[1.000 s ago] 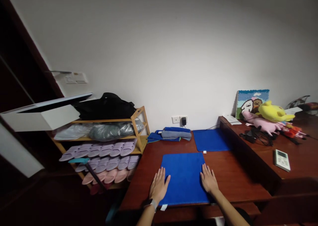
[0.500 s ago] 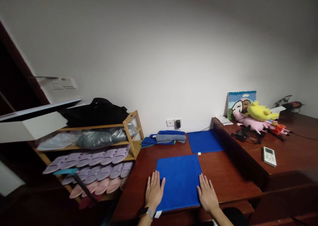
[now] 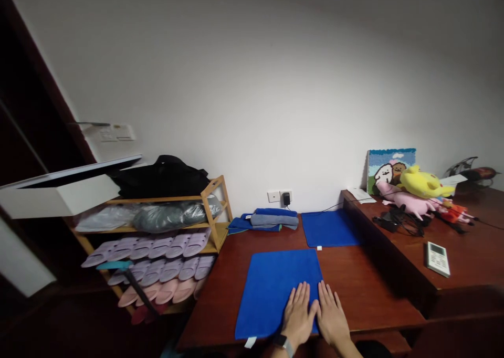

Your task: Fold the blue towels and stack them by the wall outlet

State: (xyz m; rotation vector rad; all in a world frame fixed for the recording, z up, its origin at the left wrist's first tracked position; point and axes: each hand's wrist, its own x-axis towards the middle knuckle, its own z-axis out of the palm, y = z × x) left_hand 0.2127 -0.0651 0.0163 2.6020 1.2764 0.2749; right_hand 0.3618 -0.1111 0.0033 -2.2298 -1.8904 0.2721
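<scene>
A blue cloth (image 3: 271, 290) lies spread flat on the brown wooden table (image 3: 214, 295), a white tag showing at its near left corner. My left hand (image 3: 300, 313) rests flat on the right part of the cloth, fingers stretched out, a watch on its wrist. Close beside it, my right hand (image 3: 331, 316) lies flat along the cloth's right edge, partly over the bare wood. The two thumbs meet or nearly meet. Neither hand grips anything. Farther back lies a second flat blue cloth (image 3: 331, 228), and left of it a pile of folded blue and grey cloths (image 3: 271, 219).
To the left stands a wooden rack (image 3: 214, 232) with slippers (image 3: 173, 245), bagged items and a black bag (image 3: 163, 177). A raised desk (image 3: 472, 253) on the right bears plush toys (image 3: 421, 185), cables (image 3: 403, 221) and a white remote (image 3: 437, 258). A wall socket (image 3: 273, 196) sits behind.
My left hand has moved right, from the cloth's left edge across to beside my right hand. The right hand stays at the right edge. The view has shifted slightly.
</scene>
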